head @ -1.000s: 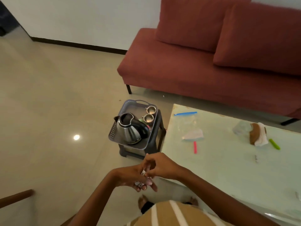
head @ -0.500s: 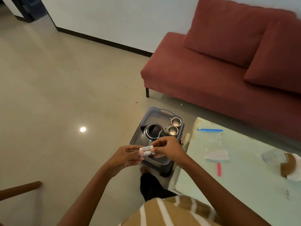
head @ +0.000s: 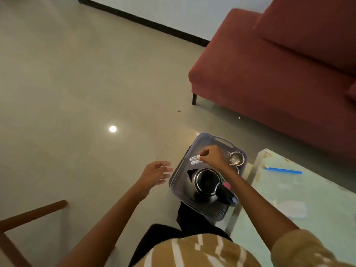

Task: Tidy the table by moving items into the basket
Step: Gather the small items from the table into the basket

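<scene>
Head: left hand point(head: 154, 175) has released white items point(head: 195, 159).

Dim, warm indoor light. 1 round glare spot point(head: 112, 129) shines on the glossy floor point(head: 77, 83). Soft blur throughout; wide-angle bending tilts the sofa point(head: 279, 64) and edges.

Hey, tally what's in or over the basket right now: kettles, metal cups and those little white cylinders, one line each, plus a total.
Kettle: 1
Metal cups: 2, the second mostly hidden behind the forearm
White cylinders: 2, pinched in the right hand above the basket
Total: 5
</scene>
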{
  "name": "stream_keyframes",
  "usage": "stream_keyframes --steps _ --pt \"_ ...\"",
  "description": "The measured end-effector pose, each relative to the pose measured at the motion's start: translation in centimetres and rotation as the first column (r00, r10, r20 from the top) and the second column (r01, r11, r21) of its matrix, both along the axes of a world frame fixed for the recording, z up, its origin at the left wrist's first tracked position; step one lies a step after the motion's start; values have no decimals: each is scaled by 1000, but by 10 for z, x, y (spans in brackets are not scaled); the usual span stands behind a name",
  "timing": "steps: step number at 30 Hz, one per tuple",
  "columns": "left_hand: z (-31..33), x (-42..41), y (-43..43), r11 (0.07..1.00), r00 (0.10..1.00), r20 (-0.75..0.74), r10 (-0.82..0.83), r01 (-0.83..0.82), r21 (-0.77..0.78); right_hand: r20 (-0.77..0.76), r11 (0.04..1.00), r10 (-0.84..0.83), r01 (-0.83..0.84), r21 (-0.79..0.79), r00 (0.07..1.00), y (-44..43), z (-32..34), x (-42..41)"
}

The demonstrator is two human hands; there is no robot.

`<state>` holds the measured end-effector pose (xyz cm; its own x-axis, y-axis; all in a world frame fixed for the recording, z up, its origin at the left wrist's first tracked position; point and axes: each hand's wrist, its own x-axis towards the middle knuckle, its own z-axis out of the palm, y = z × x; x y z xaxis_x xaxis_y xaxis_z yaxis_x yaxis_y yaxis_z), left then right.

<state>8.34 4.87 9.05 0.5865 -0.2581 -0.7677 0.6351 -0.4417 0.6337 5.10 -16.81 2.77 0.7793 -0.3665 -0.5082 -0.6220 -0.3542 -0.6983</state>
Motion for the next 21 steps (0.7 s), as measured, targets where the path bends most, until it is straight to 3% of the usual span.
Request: stream_keyframes --steps 10,16,21 --pt "-32 22 17 998 990 -133 43 -38 44 -399 901 332 -413 -135 855 20 -111 62" --pt "-47 28 22 995 991 -110 81 -73 74 -522 872 376 -483 -82 766 37 -151 77" --pt "-53 24 29 991 987 -123 105 -94 94 -529 873 384 -485 -59 757 43 -171 77"
